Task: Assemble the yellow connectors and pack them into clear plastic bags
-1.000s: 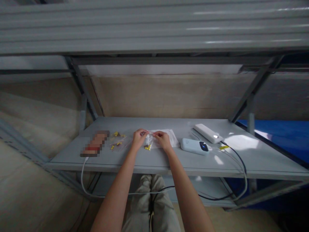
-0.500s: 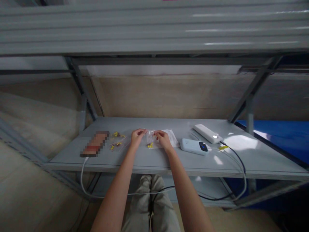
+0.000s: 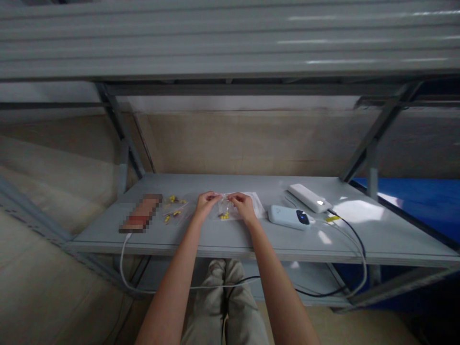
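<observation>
near the middle of the grey shelf (image 3: 251, 237), a little toward its back edge, a small clear bag (image 3: 225, 207) with yellow pieces in it is held between both hands. the left hand (image 3: 205, 204) pinches the bag at its left top corner with the fingertips, and the right hand (image 3: 244, 206) pinches it at the right top corner; the fingers of both hands are curled and close together, not spread. the bottom of the bag seems to touch the shelf, but this is hard to tell. just behind the right hand lies a white sheet (image 3: 256, 203), partly covered by the hand. to the left of the left hand lie more clear bags with yellow pieces (image 3: 174, 210), flat on the shelf, and further left, near the left edge, there is a blurred flat thing (image 3: 141, 219) with a white cable (image 3: 124, 268) hanging over the front edge. to the right of the hands stands a pale blue device (image 3: 288, 217), and behind it a white power bank (image 3: 310, 198), both with cables (image 3: 354, 237) going toward the right front corner.
</observation>
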A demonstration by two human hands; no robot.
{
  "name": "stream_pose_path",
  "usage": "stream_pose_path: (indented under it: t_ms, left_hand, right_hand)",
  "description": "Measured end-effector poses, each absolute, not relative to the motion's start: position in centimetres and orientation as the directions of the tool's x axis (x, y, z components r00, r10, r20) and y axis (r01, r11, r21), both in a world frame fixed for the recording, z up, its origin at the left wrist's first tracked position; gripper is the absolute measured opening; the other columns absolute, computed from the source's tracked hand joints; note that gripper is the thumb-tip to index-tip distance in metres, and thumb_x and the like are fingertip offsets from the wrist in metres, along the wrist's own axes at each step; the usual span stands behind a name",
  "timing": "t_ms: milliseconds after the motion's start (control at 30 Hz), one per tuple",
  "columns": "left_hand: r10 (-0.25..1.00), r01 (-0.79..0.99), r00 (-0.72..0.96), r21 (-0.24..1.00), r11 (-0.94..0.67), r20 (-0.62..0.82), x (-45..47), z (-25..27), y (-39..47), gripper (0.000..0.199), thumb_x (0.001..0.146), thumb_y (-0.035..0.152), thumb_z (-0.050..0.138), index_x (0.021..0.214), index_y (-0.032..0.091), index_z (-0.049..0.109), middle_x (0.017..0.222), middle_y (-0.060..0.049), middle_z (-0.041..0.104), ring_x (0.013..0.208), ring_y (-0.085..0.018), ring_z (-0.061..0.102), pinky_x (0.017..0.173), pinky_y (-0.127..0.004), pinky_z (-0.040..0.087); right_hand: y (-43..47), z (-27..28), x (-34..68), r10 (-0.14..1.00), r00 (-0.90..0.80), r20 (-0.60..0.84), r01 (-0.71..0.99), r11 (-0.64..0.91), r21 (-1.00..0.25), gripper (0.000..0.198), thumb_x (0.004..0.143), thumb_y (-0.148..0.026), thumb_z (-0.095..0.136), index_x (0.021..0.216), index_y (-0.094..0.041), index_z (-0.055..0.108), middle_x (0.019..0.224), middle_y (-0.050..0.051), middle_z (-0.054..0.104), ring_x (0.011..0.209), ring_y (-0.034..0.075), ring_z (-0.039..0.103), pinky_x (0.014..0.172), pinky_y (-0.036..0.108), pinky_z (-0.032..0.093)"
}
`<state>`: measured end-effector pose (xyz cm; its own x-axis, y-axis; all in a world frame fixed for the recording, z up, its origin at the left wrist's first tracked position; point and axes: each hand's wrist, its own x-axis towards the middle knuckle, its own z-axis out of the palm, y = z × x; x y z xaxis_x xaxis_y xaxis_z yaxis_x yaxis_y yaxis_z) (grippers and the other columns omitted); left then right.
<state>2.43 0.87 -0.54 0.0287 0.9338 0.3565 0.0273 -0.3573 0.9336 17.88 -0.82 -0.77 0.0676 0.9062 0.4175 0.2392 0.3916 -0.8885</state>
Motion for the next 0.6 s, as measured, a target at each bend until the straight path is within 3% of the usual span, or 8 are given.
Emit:
stream_pose_path:
  t_ms: [200,400,600]
  left_hand:
    - [0.892,0.123,0.058,0.883,-0.453,0.449,2.19,-0.64,1.04,0.020,0.060,0.036,0.068,0.058,0.016,0.064,0.061,-0.001,0.059,0.062,-0.013,0.054,0.059,-0.024,0.041]
    - [0.896,0.149,0.146,0.886,-0.439,0.419,2.35,-0.91,0.82,0.028,0.063,0.043,0.065,0.063,0.015,0.067,0.062,-0.002,0.060,0.062,-0.014,0.053,0.058,-0.024,0.039]
    - [0.872,0.175,0.178,0.857,-0.484,0.456,2.55,-0.58,0.33,0.026,0.071,0.038,0.059,0.065,0.015,0.068,0.064,-0.004,0.064,0.064,-0.015,0.056,0.061,-0.025,0.040]
  right_hand:
    - [-0.82,-1.14,17.61,0.907,0.034,0.419,0.303,0.390,-0.870,0.021,0.071,-0.030,0.048,0.071,-0.016,0.064,0.067,0.002,0.063,0.054,0.011,0.051,0.053,0.021,0.041]
    - [-0.89,-1.25,17.58,0.897,0.010,0.441,0.419,0.397,-0.817,0.022,0.074,-0.034,0.052,0.078,-0.017,0.066,0.068,0.002,0.065,0.053,0.011,0.050,0.052,0.021,0.038]
    - [-1.19,-1.16,17.67,0.899,0.050,0.435,0.546,0.340,-0.766,0.021,0.075,-0.036,0.055,0.076,-0.019,0.067,0.066,0.003,0.065,0.055,0.013,0.052,0.054,0.023,0.035]
